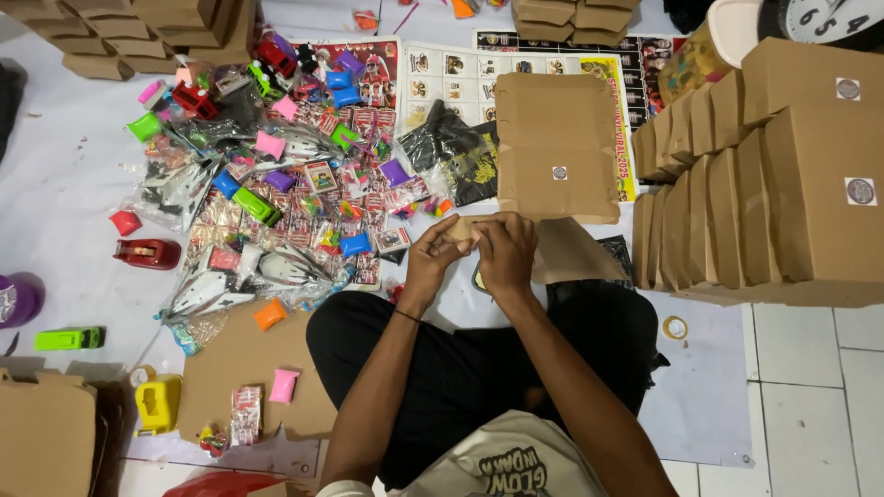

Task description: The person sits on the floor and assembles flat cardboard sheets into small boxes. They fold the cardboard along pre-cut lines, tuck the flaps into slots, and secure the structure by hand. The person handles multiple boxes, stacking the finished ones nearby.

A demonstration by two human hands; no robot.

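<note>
left hand — pinching box flap | right hand — gripping same flap | box lies just ahead, long axis away from body, hands equally near

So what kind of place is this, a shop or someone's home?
Probably a home floor used as a packing spot. The person sits on tiles, both hands folding a brown cardboard box. Finished boxes stand in rows on the right, and small packaged toys lie spread on a white sheet.
</note>
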